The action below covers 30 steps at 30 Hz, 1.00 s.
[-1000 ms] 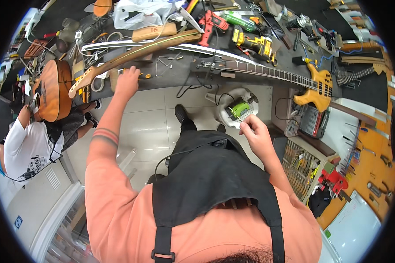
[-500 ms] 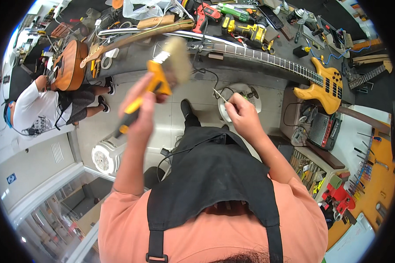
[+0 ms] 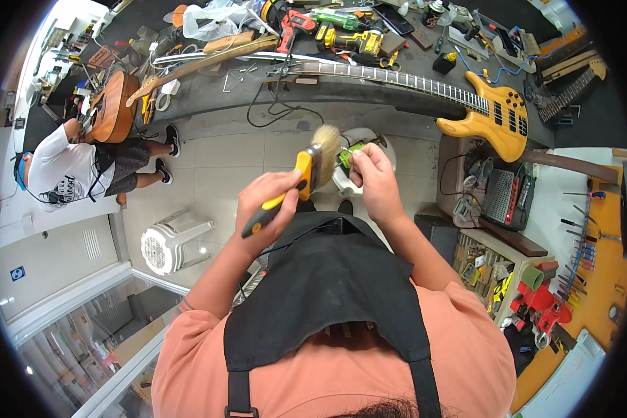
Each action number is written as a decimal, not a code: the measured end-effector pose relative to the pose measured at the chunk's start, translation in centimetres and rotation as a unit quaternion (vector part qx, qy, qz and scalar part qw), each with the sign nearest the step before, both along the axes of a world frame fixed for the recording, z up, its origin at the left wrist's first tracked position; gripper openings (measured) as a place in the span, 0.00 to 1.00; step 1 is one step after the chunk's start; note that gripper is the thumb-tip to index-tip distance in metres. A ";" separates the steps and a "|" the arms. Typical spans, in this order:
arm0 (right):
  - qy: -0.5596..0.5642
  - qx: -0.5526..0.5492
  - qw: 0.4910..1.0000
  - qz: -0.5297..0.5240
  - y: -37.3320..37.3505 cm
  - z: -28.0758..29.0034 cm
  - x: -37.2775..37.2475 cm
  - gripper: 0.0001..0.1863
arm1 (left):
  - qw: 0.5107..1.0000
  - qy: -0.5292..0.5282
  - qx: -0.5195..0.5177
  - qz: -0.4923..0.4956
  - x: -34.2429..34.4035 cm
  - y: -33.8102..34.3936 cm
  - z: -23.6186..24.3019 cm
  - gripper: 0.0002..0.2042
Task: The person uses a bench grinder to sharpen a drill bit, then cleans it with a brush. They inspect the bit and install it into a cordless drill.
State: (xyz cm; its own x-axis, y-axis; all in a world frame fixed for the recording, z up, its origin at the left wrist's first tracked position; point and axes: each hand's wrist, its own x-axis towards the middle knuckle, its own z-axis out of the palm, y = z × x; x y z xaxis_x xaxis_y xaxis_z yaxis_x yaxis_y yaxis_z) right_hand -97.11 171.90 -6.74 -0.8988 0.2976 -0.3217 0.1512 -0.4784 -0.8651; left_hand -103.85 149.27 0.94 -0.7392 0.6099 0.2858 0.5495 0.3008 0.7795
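Observation:
My left hand (image 3: 265, 198) is closed round the yellow-and-black handle of a wide paintbrush (image 3: 325, 148), its pale bristles raised and angled away from me. My right hand (image 3: 374, 177), just right of the bristles, pinches a small thin piece between thumb and fingers, mostly hidden now. Beyond both hands, low down, a green power tool (image 3: 345, 160) sits on a white stool (image 3: 345, 187), partly covered by brush and fingers.
A cluttered dark bench (image 3: 209, 101) spans the top, bearing a bass guitar (image 3: 491, 125), drills and cables. A co-worker (image 3: 66, 164) with an acoustic guitar (image 3: 115, 108) is at left, near a second white stool (image 3: 160, 247). A tool board (image 3: 599, 272) stands at right.
My left hand has left the bench holding the brush and moved down and right toward my right hand, which has risen slightly. The brush is now steady and nearer the right hand.

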 end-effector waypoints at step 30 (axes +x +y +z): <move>0.084 0.191 0.976 -0.060 2.0 4.4 6.1 0.07 | 0.996 -0.004 0.019 -0.088 3.6 1.4 4.8 0.11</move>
